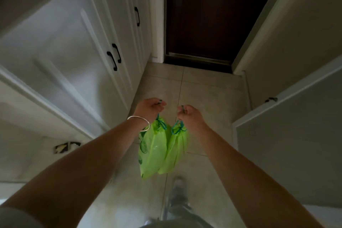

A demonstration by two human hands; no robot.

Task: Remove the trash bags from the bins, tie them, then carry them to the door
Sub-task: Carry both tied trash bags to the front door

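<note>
Fingers of the left hand (pixel 150 107) curl tight round the blue drawstring of one crinkled bright-green plastic trash bag (pixel 150 152); the right hand (pixel 188 114) pinches the cord of a second green bag (pixel 174 151) the same way. Both forearms reach forward, knuckles up, the bags hanging side by side, touching, short of the dark brown wooden door (pixel 212 15). Beige floor tiles (pixel 209 94) run to its threshold; white panelled cabinets (pixel 74 42) stand left of it.

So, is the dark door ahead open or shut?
Shut: the dark door fills its frame down to the threshold, with no gap showing.
</note>
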